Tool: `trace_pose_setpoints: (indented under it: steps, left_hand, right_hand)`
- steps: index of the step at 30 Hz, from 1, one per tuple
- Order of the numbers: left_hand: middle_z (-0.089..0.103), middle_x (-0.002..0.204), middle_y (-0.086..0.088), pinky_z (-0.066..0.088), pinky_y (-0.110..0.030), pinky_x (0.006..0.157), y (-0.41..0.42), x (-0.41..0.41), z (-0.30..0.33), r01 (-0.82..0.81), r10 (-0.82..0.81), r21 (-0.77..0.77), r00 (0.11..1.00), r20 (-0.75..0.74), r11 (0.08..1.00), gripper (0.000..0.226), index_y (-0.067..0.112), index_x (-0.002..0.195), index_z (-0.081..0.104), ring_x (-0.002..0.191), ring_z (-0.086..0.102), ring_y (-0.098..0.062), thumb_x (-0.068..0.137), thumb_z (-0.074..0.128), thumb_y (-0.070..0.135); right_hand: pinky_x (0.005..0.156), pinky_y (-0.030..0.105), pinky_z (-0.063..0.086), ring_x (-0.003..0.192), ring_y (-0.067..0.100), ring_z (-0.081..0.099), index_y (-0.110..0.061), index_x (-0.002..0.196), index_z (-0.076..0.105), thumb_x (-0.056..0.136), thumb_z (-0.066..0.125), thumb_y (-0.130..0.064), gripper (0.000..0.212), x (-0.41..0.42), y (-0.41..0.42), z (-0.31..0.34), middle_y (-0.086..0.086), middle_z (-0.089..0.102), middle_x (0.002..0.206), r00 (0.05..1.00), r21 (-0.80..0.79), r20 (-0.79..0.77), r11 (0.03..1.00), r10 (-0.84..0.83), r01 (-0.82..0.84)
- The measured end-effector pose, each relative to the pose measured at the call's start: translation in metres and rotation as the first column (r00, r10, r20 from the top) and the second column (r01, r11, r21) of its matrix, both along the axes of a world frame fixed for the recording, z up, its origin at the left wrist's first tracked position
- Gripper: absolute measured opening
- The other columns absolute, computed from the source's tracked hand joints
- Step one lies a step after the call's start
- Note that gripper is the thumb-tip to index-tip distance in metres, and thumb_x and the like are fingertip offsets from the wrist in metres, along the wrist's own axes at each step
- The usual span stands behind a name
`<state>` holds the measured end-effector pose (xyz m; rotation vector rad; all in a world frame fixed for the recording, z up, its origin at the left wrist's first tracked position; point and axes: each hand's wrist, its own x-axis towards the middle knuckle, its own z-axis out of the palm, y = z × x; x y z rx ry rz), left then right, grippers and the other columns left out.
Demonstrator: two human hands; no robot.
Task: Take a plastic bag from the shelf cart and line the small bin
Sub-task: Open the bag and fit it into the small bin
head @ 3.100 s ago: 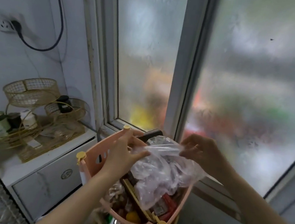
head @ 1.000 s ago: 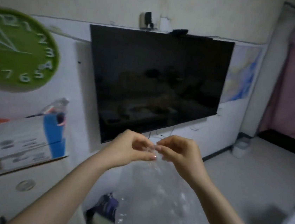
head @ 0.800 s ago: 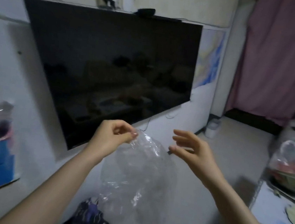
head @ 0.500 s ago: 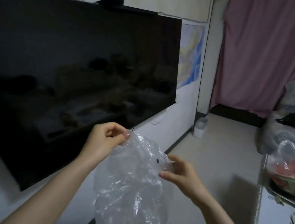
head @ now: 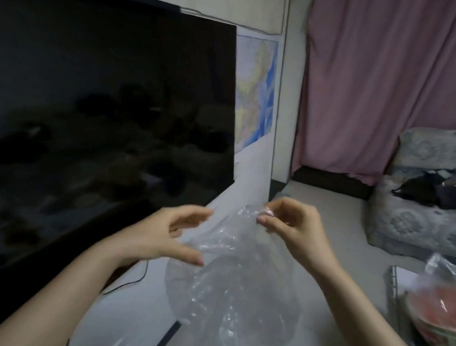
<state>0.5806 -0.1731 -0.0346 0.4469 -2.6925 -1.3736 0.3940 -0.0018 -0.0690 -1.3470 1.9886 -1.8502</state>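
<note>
"One clear plastic bag (head: 236,284) hangs in the air in front of the person, crumpled and see-through. How will it handle?" the student asks.

"Probably almost weightless, limp and slippery, with layers that tend to cling," the demonstrator answers. "The right hand (head: 295,230) pinches the top edge between thumb and fingertips. The left hand (head: 167,232) is spread with straight fingers at the bag's left side and grips nothing. The best hold appears to be the rim of the mouth, one side per hand."

"And around it?"

"On the left is a dark wall-mounted television (head: 98,129) with a map poster (head: 255,96) beside it. Beyond is a pink curtain (head: 400,93). On the right are a patterned sofa (head: 429,218) and a bagged cut watermelon (head: 446,317). Grey floor (head: 338,214) lies ahead, and nothing visible appears to block the way. Neither the small bin nor the shelf cart can be made out."
</note>
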Motion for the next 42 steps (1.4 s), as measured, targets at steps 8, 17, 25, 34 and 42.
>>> trace_pose_setpoints:
  steps: [8, 17, 25, 34, 42]
  left_hand:
    - [0.076, 0.092, 0.009, 0.053, -0.018, 0.083, -0.030, -0.208, 0.007, 0.220, -0.157, 0.122, 0.908, -0.388, 0.968, 0.027, 0.026, 0.093, 0.075, 0.092, 0.069, -0.006, 0.066, 0.076, 0.032]
    - [0.070, 0.061, 0.004, 0.052, -0.013, 0.061, -0.088, -0.393, 0.014, 0.139, 0.071, 0.304, 0.805, -0.589, 0.943, 0.009, 0.022, 0.065, 0.069, 0.060, 0.065, -0.005, 0.073, 0.074, 0.025]
    - [0.069, 0.064, 0.005, 0.049, -0.009, 0.058, -0.122, -0.540, -0.012, 0.049, 0.233, 0.447, 0.800, -0.553, 0.893, 0.012, 0.017, 0.078, 0.068, 0.060, 0.065, -0.002, 0.078, 0.071, 0.029]
    - [0.069, 0.071, 0.002, 0.048, -0.020, 0.067, -0.177, -0.720, -0.020, -0.166, 0.443, 0.507, 0.748, -0.494, 0.846, 0.009, 0.022, 0.070, 0.067, 0.073, 0.067, -0.013, 0.077, 0.072, 0.023]
    - [0.070, 0.085, 0.012, 0.042, -0.017, 0.068, -0.192, -0.842, -0.026, -0.161, 0.256, 0.255, 0.879, -0.403, 0.954, 0.009, 0.023, 0.078, 0.070, 0.082, 0.062, 0.000, 0.077, 0.071, 0.032]
  right_hand:
    - [0.058, 0.021, 0.052, 0.062, 0.009, 0.065, -0.024, 0.067, 0.068, 0.068, 0.080, -0.014, 0.016, -0.112, -0.048, 0.033, 0.001, 0.071, 0.067, 0.978, -0.007, -0.128, 0.986, -0.166, 0.166]
    - [0.090, 0.025, 0.039, 0.111, 0.004, 0.049, -0.033, 0.130, 0.045, 0.049, 0.072, -0.065, 0.092, -0.224, -0.040, 0.000, -0.014, 0.051, 0.122, 0.735, 0.142, 0.040, 0.732, -0.677, 0.667]
    - [0.062, 0.033, 0.050, 0.071, 0.023, 0.067, -0.009, 0.097, 0.062, 0.071, 0.079, -0.023, 0.035, -0.354, -0.089, -0.062, 0.008, 0.066, 0.079, 0.665, 0.265, 0.226, 0.702, -0.711, 0.661]
    - [0.050, 0.021, 0.037, 0.057, 0.020, 0.063, -0.009, 0.056, 0.056, 0.067, 0.080, -0.020, 0.028, -0.568, -0.086, -0.069, -0.001, 0.054, 0.047, 0.729, 0.483, -0.116, 0.603, -0.675, 0.635]
    - [0.055, 0.024, 0.041, 0.051, 0.001, 0.048, -0.019, 0.078, 0.064, 0.071, 0.078, -0.025, 0.017, -0.695, -0.114, -0.045, -0.011, 0.049, 0.052, 0.757, 0.403, -0.233, 0.648, -0.610, 0.646]
